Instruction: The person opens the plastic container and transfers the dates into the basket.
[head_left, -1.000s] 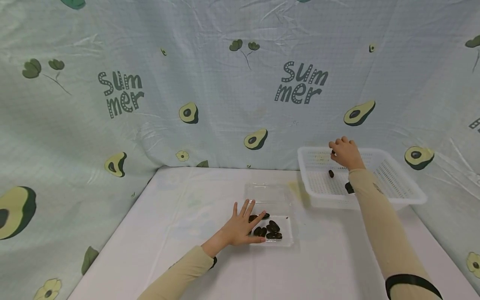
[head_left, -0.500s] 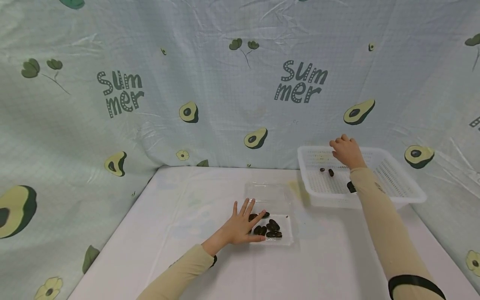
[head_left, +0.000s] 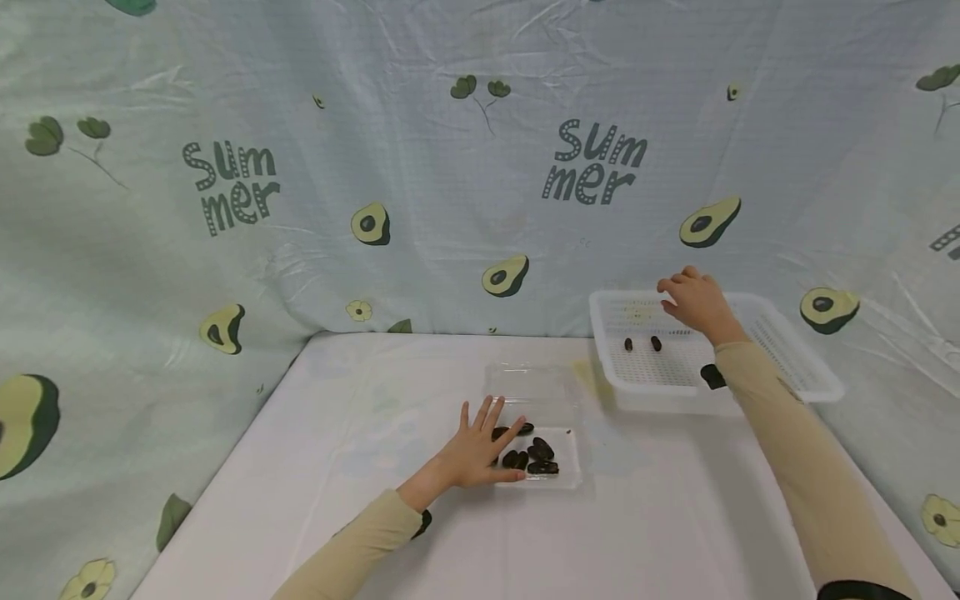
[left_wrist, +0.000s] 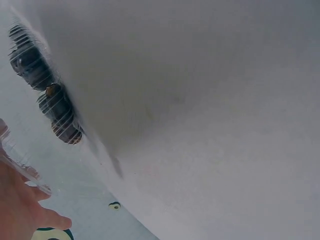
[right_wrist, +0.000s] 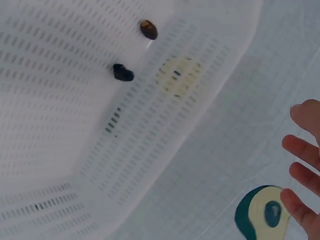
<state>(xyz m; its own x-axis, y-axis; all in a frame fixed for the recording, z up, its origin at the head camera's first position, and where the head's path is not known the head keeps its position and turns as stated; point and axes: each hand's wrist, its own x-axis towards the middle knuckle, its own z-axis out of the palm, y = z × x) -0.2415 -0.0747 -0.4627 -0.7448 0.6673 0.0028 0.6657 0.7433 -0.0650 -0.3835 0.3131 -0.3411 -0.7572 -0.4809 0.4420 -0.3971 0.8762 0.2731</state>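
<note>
In the head view my left hand (head_left: 474, 454), fingers spread, rests over the left side of a clear plastic clamshell box (head_left: 567, 458). Several dark, wrinkled dates (head_left: 542, 450) lie inside, some partly hidden behind that hand; the left wrist view shows dates (left_wrist: 57, 105) through the clear side wall. Above the far part of a white perforated basket (head_left: 660, 389), my right hand (head_left: 697, 304) hovers with loosely bent fingers and nothing in them. Two dates lie apart on the basket floor, a brown one (right_wrist: 148, 30) and a darker one (right_wrist: 123, 72) in the right wrist view.
The box's clear lid (head_left: 528, 383) lies folded back toward the wall. A pale cloth (head_left: 420, 375) covers the table. Behind it hangs an avocado-print sheet (head_left: 420, 150), close to the basket's far rim.
A date left my right hand and now lies on the basket floor, left of the other one. The right hand has drawn slightly away. My left hand stays over the box.
</note>
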